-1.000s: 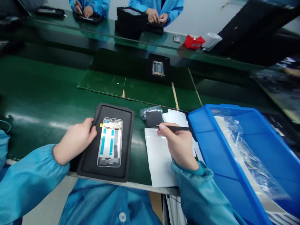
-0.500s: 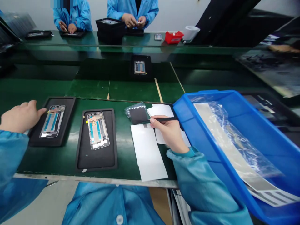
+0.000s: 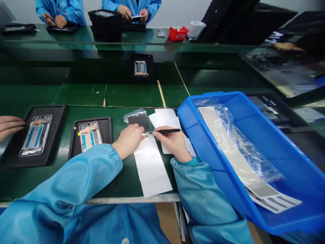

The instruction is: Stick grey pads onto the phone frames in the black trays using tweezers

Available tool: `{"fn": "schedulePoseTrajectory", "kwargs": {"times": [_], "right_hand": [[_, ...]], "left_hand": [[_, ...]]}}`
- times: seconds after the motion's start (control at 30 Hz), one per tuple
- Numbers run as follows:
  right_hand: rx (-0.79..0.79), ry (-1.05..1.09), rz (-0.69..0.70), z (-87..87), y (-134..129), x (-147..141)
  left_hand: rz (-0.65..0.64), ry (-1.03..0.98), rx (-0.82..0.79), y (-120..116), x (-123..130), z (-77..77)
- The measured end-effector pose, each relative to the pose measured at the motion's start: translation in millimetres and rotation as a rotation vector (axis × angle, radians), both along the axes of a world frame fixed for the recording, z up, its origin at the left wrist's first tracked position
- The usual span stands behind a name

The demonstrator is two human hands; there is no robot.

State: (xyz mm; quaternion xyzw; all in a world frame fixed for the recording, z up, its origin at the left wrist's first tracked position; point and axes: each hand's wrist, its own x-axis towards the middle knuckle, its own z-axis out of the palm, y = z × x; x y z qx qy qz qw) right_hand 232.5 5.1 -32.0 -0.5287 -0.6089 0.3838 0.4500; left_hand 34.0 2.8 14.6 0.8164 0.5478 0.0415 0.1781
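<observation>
My right hand grips black-handled tweezers, whose tips point left at the top edge of a white sheet. Against that edge, close to the tips, is my left hand, its fingers curled together; what they pinch is too small to tell. Just above lies a clear bag with a dark square piece. My left sleeve covers the lower part of a black tray, where a phone frame with blue strips lies. More white sheets are behind my right hand.
A blue bin with long strips and clear plastic stands at right. Another person's hand is beside a second tray at far left. A third tray sits farther back. Two people work across the bench near a red box.
My left hand has come into view and reached the top of the white sheet. My right hand still has the tweezers. The view has shifted, moving the bench items left.
</observation>
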Motion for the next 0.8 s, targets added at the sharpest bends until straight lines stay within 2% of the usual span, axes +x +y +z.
{"fn": "schedulePoseTrajectory", "kwargs": {"times": [0.1,0.23,0.8], "right_hand": [[-0.006,0.001,0.03,-1.0,0.1,2.0],[-0.032,0.015,0.035,0.2,-0.6,2.2],[-0.04,-0.015,0.014,1.5,-2.0,2.1]], "left_hand": [[0.011,-0.044,-0.02,4.4,-4.1,-11.1],[0.004,-0.095,-0.042,5.7,-8.3,-16.8],[0.024,-0.14,-0.066,6.0,-7.2,-19.3]]}}
